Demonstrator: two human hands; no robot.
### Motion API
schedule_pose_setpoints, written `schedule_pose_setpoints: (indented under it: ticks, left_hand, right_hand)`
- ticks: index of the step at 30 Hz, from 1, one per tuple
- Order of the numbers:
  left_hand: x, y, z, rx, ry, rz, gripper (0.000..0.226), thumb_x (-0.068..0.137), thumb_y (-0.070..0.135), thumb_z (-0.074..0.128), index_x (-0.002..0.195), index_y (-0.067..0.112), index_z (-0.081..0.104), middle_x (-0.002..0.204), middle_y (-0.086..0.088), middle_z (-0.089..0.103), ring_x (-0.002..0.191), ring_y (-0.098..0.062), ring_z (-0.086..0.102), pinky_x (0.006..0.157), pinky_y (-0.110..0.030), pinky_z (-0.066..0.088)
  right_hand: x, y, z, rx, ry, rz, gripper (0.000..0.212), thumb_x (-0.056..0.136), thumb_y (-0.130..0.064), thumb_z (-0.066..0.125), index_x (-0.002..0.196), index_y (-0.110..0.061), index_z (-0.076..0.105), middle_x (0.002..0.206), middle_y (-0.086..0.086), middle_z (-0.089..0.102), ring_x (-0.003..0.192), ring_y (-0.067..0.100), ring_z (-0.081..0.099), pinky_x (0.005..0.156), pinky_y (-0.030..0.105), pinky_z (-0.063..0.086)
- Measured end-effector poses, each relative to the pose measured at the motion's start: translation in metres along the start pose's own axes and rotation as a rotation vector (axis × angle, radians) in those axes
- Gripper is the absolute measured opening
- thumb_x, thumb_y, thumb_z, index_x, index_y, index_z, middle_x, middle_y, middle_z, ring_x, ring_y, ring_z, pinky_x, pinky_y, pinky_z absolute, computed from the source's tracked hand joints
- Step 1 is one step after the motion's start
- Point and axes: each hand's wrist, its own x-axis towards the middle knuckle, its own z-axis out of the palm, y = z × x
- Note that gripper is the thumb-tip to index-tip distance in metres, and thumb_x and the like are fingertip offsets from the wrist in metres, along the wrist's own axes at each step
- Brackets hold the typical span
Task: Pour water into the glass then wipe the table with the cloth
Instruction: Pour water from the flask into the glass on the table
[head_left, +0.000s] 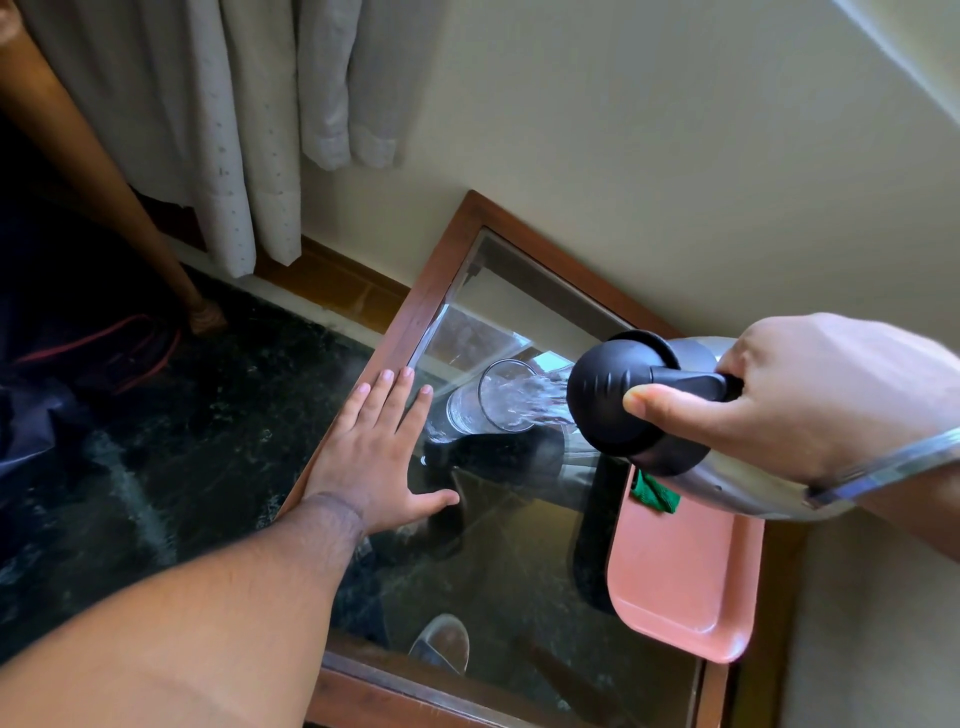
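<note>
**Two hands at the glass-topped table, water running**

Both hands are busy. The right hand (810, 400) is wrapped around the handle of a tipped steel flask (691, 415), and water (535, 397) streams from it into the glass (491, 397) standing just beside the left hand (371, 452), which lies flat with fingers spread on the table (415, 306) near its wooden edge. A green cloth (655, 492) peeks out under the flask, mostly hidden, on a pink tray (680, 587) that overhangs the table's right side. Bare tabletop stays open nearer the person.
</note>
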Motion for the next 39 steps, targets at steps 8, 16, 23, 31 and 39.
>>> schedule_pose_setpoints:
  ticks: [8,16,23,31,39]
  left_hand:
    - [0.0,0.0,0.0,-0.013,0.0,0.001,0.123,0.07,0.1,0.011,0.157,0.015,-0.009,0.166,-0.015,-0.01,0.156,-0.035,-0.003,0.125,-0.054,0.008]
    - [-0.001,0.0,-0.001,-0.01,0.0,-0.003,0.122,0.067,0.1,0.001,0.155,0.017,-0.016,0.165,-0.014,-0.015,0.155,-0.034,-0.008,0.125,-0.053,0.006]
    - [-0.001,0.001,-0.002,-0.024,0.003,-0.001,0.123,0.069,0.1,0.005,0.157,0.016,-0.008,0.167,-0.016,-0.002,0.156,-0.035,0.002,0.125,-0.054,0.011]
    - [0.003,0.004,-0.013,-0.043,-0.048,-0.061,0.128,0.066,0.102,0.02,0.161,0.02,-0.004,0.17,-0.011,-0.004,0.156,-0.03,-0.009,0.125,-0.049,-0.005]
    - [0.016,0.023,-0.069,-0.727,0.134,-0.134,0.12,0.057,0.076,0.082,0.152,0.045,0.016,0.162,0.01,0.035,0.144,-0.01,0.037,0.117,-0.044,0.038]
  right_hand:
    - [-0.002,-0.004,-0.003,0.033,-0.024,0.026,0.09,0.055,-0.095,0.025,0.045,-0.012,0.059,0.027,-0.003,0.047,0.039,0.016,0.057,0.042,0.023,0.033]
    - [-0.002,0.001,0.006,0.092,-0.046,0.025,0.087,0.054,-0.094,0.027,0.04,-0.011,0.05,0.021,-0.007,0.043,0.035,0.018,0.049,0.041,0.025,0.031]
    - [-0.007,0.016,0.035,0.288,-0.078,0.102,0.09,0.058,-0.097,0.029,0.041,-0.01,0.045,0.024,-0.004,0.037,0.029,0.013,0.039,0.04,0.027,0.028]
    - [-0.038,0.028,0.078,0.872,-0.071,0.296,0.088,0.063,-0.096,0.049,0.04,-0.013,0.035,0.033,0.0,0.027,0.028,0.013,0.027,0.038,0.025,0.029]
    - [-0.058,0.003,0.148,1.665,0.051,0.809,0.081,0.048,-0.091,0.065,0.039,-0.015,0.038,0.036,-0.004,0.027,0.035,0.017,0.023,0.047,0.028,0.04]
